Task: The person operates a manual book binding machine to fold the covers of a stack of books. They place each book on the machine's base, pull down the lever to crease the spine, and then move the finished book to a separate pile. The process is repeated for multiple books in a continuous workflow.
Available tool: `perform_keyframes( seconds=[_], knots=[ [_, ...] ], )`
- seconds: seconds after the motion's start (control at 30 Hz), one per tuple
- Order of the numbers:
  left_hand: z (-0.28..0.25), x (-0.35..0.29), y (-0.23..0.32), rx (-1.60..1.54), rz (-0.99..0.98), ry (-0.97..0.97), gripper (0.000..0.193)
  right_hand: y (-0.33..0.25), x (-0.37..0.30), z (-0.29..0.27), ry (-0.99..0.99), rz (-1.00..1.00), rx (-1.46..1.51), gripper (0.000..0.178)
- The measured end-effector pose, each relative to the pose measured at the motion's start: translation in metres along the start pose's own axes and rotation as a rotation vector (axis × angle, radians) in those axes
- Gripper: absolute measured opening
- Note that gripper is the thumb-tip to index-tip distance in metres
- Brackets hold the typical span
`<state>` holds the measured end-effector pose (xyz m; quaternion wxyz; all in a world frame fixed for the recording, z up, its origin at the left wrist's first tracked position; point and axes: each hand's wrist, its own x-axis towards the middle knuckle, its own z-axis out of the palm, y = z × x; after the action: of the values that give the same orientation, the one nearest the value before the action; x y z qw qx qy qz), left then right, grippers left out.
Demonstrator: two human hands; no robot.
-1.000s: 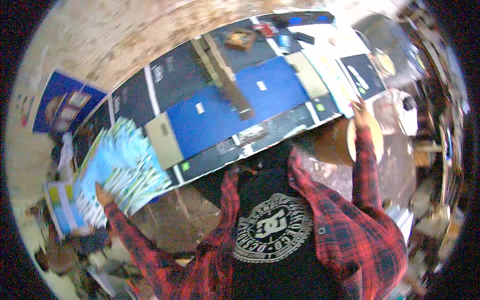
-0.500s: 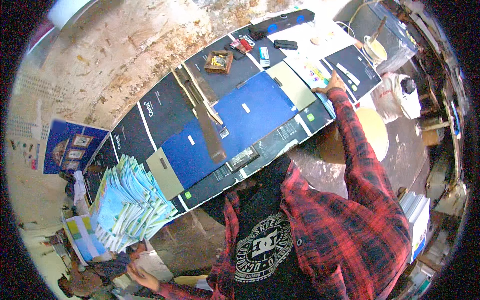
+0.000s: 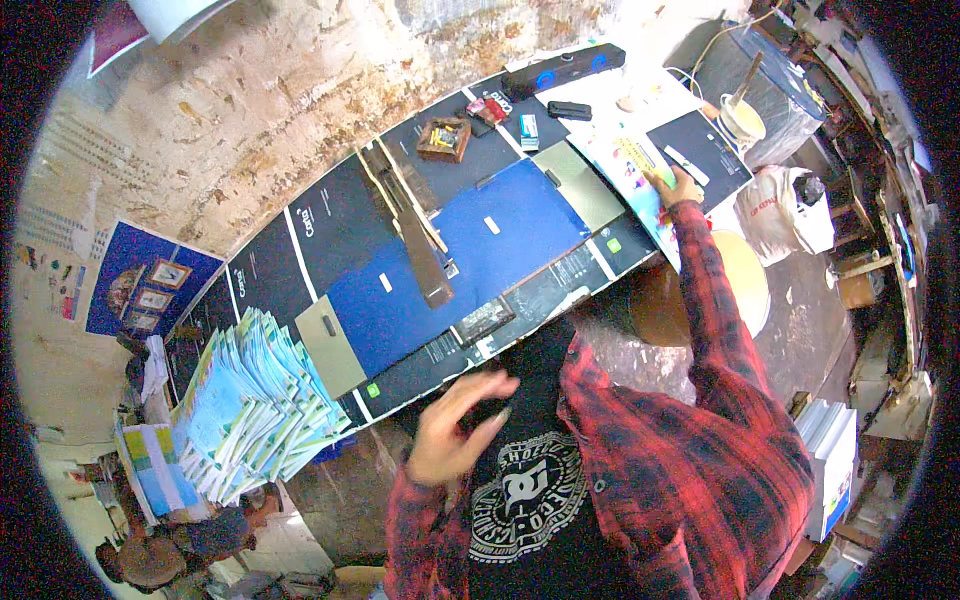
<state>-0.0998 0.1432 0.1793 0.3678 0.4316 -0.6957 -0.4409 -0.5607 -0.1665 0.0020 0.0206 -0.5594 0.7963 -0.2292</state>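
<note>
While the right hand (image 3: 678, 190) works the tabletop (image 3: 335, 215)'s far right, the colourful sheet (image 3: 628, 158) lies left of its fingers, touching; pinched or not, I can't tell; the left hand (image 3: 450, 432), half-curled, hovers empty before the black shirt (image 3: 545, 385).

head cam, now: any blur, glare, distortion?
All head view: left hand soft, likely motion blur; white sheet at upper right washed out; table's far edge bowed by the fisheye; picture corners dark, with speckled noise.

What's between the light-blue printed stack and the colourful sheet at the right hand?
Head view: a blue panel with beige ends, plus a brown bar partly over it, between stack and sheet.
</note>
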Motion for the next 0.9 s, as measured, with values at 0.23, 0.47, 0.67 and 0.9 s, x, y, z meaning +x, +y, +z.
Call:
perform_keyframes(
  seconds=[0.23,0.47,0.67,0.9],
  knots=[
    [0.044,0.082,-0.062,0.343,0.264,0.389,0.061,-0.122,-0.14,-0.122,-0.725,-0.59,0.403,0.05],
    [0.072,0.043,-0.148,-0.364,-0.543,0.71,0.023,-0.219,-0.126,0.005,-0.922,-0.853,0.021,0.068],
    [0.021,0.051,-0.219,-0.5,-0.701,1.037,0.021,-0.286,-0.127,0.055,-0.524,-0.958,0.112,0.062],
    [-0.017,0.053,-0.305,-0.877,-0.478,0.897,0.017,-0.224,-0.164,0.062,-0.283,-0.742,0.069,0.068]
  ],
)
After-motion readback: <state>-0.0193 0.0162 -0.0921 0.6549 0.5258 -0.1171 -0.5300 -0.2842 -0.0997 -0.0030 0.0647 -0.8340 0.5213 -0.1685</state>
